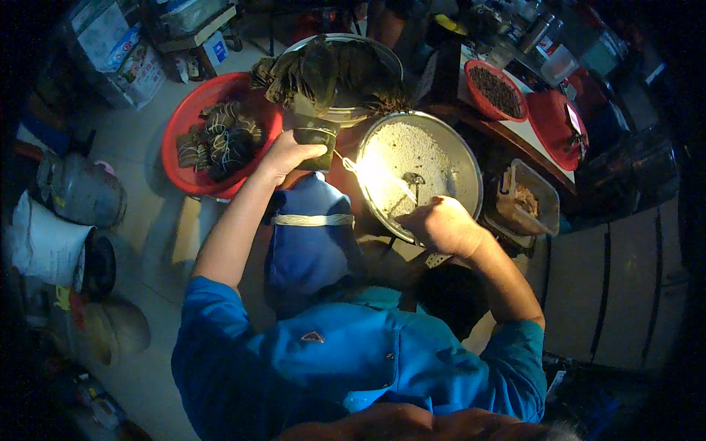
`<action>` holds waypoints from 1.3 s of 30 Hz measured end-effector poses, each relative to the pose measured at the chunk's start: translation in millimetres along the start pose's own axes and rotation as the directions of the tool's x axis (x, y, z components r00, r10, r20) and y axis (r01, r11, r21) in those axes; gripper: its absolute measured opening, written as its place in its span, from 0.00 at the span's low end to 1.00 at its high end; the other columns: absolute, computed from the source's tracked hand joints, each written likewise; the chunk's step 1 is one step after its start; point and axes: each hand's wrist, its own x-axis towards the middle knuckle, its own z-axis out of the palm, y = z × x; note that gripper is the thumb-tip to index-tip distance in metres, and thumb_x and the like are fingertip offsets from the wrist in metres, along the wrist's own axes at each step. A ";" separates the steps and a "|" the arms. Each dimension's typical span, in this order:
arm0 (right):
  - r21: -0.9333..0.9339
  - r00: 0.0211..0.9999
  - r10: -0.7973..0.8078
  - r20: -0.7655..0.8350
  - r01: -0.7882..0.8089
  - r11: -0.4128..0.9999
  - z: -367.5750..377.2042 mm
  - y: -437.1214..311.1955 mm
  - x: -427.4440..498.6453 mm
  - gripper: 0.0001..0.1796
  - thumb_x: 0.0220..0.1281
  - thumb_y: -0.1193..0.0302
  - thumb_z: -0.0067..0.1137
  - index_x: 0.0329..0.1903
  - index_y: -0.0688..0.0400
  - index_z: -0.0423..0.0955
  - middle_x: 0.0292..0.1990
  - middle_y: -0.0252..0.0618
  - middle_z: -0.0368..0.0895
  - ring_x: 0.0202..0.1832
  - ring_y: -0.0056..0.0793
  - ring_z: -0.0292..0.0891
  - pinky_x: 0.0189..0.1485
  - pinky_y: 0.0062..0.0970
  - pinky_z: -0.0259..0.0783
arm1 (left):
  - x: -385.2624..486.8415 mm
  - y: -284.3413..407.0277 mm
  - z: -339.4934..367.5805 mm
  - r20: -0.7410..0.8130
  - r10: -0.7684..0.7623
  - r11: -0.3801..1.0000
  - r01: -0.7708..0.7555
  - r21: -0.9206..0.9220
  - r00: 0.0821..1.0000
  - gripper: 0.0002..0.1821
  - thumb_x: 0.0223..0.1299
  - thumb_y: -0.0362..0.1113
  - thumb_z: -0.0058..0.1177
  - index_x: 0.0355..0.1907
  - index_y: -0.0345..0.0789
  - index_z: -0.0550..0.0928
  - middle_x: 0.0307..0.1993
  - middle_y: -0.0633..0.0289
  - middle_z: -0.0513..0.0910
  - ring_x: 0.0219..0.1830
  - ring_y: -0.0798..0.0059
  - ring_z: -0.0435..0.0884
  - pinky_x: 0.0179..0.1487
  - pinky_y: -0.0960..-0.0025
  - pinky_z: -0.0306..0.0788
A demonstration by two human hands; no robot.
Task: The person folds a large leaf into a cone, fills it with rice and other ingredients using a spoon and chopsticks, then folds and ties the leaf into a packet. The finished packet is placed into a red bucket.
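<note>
My left hand (292, 154) grips a folded dark-leaf parcel (317, 143) with pale string around it. From the parcel the string (386, 176) runs to my right hand (444, 226), whose closed fingers hold its other part over the near rim of a metal basin (475, 176). White grains (408, 143) lie in that basin, with a dark utensil (415, 179) among them. Tied leaf parcels (220, 140) fill part of a red plastic basin (174, 127) left of my left hand. Behind both hands, long dark leaves (331, 71) drape over a wide metal pan (350, 116).
At right, a red bowl (521, 114) of small dark pieces and a red plastic container (557, 129) stand on a low table. A clear plastic tub (543, 212) with brownish food sits nearby. Pale bundled strands (313, 220) lie across my blue-covered leg. A lidded pot (83, 190) stands far left.
</note>
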 end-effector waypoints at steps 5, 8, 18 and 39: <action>0.402 0.964 0.004 -0.266 0.107 0.909 -30.9 -27.1 49.2 0.22 0.47 0.69 0.63 0.50 0.51 0.81 0.29 0.41 0.82 0.33 0.43 0.80 0.38 0.39 0.75 | 0.4 6.4 50.7 0.129 0.168 0.375 -0.184 0.909 0.977 0.20 0.44 0.39 0.65 0.35 0.25 0.80 0.34 0.38 0.84 0.40 0.45 0.85 0.44 0.53 0.79; 0.654 0.911 0.151 -0.385 0.153 0.741 -30.5 -21.6 67.4 0.08 0.64 0.71 0.60 0.43 0.58 0.82 0.32 0.43 0.84 0.34 0.34 0.81 0.41 0.31 0.76 | -4.9 3.5 68.3 0.233 0.136 0.275 -0.263 0.925 0.963 0.19 0.47 0.37 0.64 0.37 0.26 0.78 0.33 0.39 0.84 0.41 0.46 0.85 0.45 0.53 0.79; 0.934 0.879 0.413 -0.240 0.094 0.343 -7.7 -16.9 67.5 0.13 0.73 0.66 0.54 0.41 0.62 0.81 0.27 0.38 0.81 0.29 0.22 0.74 0.35 0.27 0.72 | -24.2 5.3 63.4 0.421 0.001 0.426 -0.381 0.821 0.907 0.22 0.49 0.36 0.63 0.49 0.36 0.77 0.50 0.46 0.78 0.54 0.46 0.77 0.53 0.53 0.75; 0.968 0.910 0.377 0.174 -0.088 -0.233 -78.3 48.6 79.1 0.12 0.71 0.70 0.49 0.42 0.64 0.80 0.18 0.21 0.64 0.17 0.13 0.53 0.20 0.17 0.50 | -22.5 1.9 118.4 0.712 -0.220 0.237 -0.671 0.703 0.667 0.23 0.42 0.43 0.67 0.38 0.29 0.79 0.34 0.43 0.83 0.39 0.51 0.83 0.43 0.54 0.76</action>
